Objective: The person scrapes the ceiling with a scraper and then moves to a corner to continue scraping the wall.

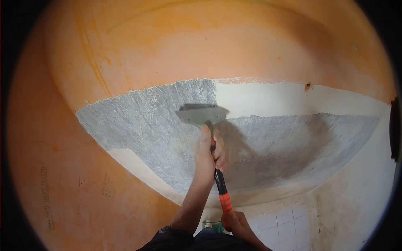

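A long-handled scraper (202,114) with a wide metal blade lies against the wall, at the border between the bare grey plaster (138,113) and a white strip (259,99). My left hand (209,150) is wrapped round the upper handle just below the blade. Lower down, my right hand (235,221) grips the orange-taped end of the black handle (220,184). The blade looks slightly blurred, and its shadow falls on the grey plaster to the right.
Orange paint (188,50) covers the wall above and on the left, where there is some handwriting. A small hole (308,86) shows at the upper right. White tiles (284,226) are at the lower right, and a dark object (394,129) stands at the right edge.
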Demonstrator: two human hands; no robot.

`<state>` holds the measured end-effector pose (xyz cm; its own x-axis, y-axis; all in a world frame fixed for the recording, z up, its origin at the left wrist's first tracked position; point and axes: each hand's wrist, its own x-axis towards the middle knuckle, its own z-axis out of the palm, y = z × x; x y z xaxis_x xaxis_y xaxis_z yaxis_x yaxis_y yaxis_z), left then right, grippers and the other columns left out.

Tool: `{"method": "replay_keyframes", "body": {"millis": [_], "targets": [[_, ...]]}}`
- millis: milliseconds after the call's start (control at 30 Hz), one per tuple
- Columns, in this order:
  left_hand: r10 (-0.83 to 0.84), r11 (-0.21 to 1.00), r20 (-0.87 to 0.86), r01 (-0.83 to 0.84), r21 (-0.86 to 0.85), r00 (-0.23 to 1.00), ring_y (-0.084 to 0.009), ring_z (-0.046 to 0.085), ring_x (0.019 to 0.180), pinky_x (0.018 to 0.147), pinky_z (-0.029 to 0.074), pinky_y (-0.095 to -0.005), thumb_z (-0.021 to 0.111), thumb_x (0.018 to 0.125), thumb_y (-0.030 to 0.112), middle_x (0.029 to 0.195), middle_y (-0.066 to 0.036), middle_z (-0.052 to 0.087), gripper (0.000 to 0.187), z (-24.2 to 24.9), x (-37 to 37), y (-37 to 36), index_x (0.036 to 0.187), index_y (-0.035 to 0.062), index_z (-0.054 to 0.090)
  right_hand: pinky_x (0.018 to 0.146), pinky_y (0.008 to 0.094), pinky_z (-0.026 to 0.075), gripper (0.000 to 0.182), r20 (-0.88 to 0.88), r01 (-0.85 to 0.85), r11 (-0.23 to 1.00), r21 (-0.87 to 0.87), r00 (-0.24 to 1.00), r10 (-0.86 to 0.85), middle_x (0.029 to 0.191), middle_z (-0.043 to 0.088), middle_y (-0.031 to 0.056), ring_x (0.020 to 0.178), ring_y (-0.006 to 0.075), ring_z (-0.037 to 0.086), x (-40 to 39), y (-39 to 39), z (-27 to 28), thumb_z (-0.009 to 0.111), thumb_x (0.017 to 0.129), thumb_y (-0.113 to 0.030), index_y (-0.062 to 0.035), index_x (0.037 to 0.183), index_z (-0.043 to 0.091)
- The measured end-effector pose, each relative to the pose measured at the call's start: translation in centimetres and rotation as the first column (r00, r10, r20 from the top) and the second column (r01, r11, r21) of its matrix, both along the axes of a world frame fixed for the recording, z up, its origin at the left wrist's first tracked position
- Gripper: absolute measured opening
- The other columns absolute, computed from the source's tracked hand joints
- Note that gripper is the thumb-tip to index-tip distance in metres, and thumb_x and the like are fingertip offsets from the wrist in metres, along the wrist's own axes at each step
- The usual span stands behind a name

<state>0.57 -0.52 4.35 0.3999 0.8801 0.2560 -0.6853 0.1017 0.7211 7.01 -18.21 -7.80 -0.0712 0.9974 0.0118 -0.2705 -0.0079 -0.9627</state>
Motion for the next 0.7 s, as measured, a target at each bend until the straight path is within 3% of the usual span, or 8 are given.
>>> {"method": "replay_keyframes", "body": {"millis": [100,167,267,433,500,700], "targets": [[-0.006,1.000,-0.026,0.006,0.024,1.000,-0.0039,0.024,0.035,0.029,0.023,-0.0203,0.035,0.102,0.053,0.052,0.007,0.026,0.040,-0.3,0.0,-0.1,0.090,0.0160,0.044,0.056,0.0264,0.033,0.048,-0.042,-0.011,0.997,-0.080,0.999,0.008,0.065,0.045,-0.0011,0.060,0.0086,0.038,-0.1,-0.2,-0.4,0.034,0.106,-0.037,-0.0054,0.071,0.045],[0.004,0.999,-0.007,-0.004,0.032,1.000,-0.0040,0.024,0.035,0.029,0.022,-0.0205,0.035,0.102,0.053,0.053,0.007,0.026,0.040,1.3,0.1,0.3,0.090,0.0161,0.045,0.056,0.0265,0.033,0.048,-0.018,0.010,0.999,0.054,1.000,-0.009,0.064,0.043,-0.0015,0.059,0.0085,0.037,0.3,0.3,0.1,0.034,0.106,-0.037,-0.0057,0.071,0.045],[0.030,0.999,-0.006,-0.030,0.026,1.000,-0.0041,0.023,0.035,0.029,0.021,-0.0209,0.034,0.102,0.053,0.053,0.007,0.027,0.040,1.4,0.1,0.2,0.089,0.0161,0.045,0.047,0.0259,0.026,0.057,0.056,0.042,0.996,0.075,0.997,-0.047,0.058,0.040,-0.0021,0.050,0.0073,0.032,0.0,1.0,0.8,0.029,0.105,-0.047,-0.0061,0.068,0.046],[-0.004,1.000,-0.002,0.005,0.019,1.000,-0.0043,0.022,0.034,0.029,0.020,-0.0205,0.034,0.103,0.051,0.053,0.007,0.027,0.039,1.3,0.1,0.0,0.089,0.0157,0.044,0.048,0.0259,0.027,0.058,-0.006,0.007,1.000,0.030,1.000,-0.007,0.058,0.042,-0.0010,0.051,0.0080,0.035,-0.2,0.4,0.5,0.030,0.105,-0.047,-0.0061,0.067,0.045],[-0.008,0.999,0.010,0.008,0.042,1.000,-0.0043,0.022,0.034,0.029,0.020,-0.0206,0.034,0.103,0.052,0.053,0.007,0.027,0.040,1.9,0.1,0.5,0.089,0.0156,0.044,0.048,0.0261,0.027,0.058,0.039,-0.010,0.993,0.116,0.999,0.006,0.058,0.042,-0.0009,0.051,0.0080,0.034,0.0,1.0,1.1,0.030,0.105,-0.048,-0.0062,0.067,0.045],[0.026,0.999,-0.024,-0.025,0.033,0.999,-0.0034,0.023,0.034,0.028,0.022,-0.0194,0.033,0.103,0.051,0.053,0.007,0.028,0.040,1.3,0.1,-0.1,0.090,0.0150,0.044,0.048,0.0261,0.028,0.060,0.047,0.037,0.999,0.001,0.998,-0.037,0.059,0.044,-0.0010,0.051,0.0078,0.035,-0.7,0.0,0.6,0.030,0.104,-0.050,-0.0050,0.069,0.049]]}}
